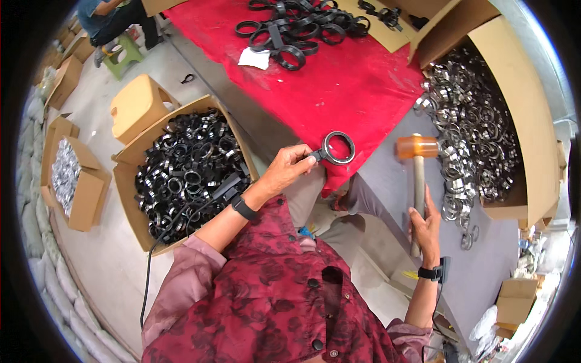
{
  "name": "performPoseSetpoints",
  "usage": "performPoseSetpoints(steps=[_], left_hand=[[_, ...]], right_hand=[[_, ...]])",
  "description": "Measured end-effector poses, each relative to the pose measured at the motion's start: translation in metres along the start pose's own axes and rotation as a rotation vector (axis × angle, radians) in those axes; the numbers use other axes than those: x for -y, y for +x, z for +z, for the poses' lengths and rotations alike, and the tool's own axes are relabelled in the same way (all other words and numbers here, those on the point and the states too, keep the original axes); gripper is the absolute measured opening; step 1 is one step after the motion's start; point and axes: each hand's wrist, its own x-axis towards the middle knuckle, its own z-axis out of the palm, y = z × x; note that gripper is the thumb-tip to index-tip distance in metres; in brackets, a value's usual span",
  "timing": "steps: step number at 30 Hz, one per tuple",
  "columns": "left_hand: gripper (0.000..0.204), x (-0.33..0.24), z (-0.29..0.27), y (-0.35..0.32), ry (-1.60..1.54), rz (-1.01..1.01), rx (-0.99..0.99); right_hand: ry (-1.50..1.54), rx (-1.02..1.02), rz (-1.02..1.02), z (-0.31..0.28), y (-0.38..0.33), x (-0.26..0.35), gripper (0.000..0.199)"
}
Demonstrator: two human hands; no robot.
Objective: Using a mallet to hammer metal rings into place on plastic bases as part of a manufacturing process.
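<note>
Between the thumb and fingers of my left hand [284, 171] is the short tab of a black ring-shaped part [338, 149], with a shiny metal band at its rim. The ring is held over the corner of a red cloth [339, 97]. My right hand [425, 227] grips the wooden handle of a mallet [418, 147], whose amber, see-through head points away from me. The mallet is above a grey tabletop [387, 175], beside a heap of shiny metal rings [472, 127]. Each wrist wears a black strap with a small device.
A carton of black ring parts [187, 175] stands at my left, near a yellow stool [142, 106]. More black rings [302, 27] lie on the red cloth. A big open carton [514, 103] spills metal rings at right. Another person sits on a green stool [124, 55] far left.
</note>
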Motion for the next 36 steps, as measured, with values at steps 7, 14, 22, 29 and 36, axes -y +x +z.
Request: performPoseSetpoints(steps=[7, 14, 22, 29, 36], left_hand=[[0.028, -0.019, -0.056, -0.053, -0.356, 0.001, -0.446], [0.027, 0.061, -0.141, -0.137, -0.437, -0.125, -0.986], [0.029, 0.123, -0.184, -0.228, -0.141, -0.447, -1.357], [0.038, 0.150, -0.213, -0.289, 0.123, -0.585, -1.259], [0.038, 0.187, -0.227, -0.350, 0.187, -0.648, -1.455]], right_hand=[[-0.921, -0.374, -0.553, 0.013, 0.013, -0.046, 0.070], [-0.653, -0.241, -0.843, 0.103, -0.002, -0.020, 0.058], [-0.619, -0.179, -0.894, 0.099, 0.029, -0.020, 0.043], [-0.529, -0.235, -0.795, 0.104, 0.049, -0.017, 0.034], [-0.461, -0.218, -0.754, 0.110, 0.050, -0.007, 0.029]])
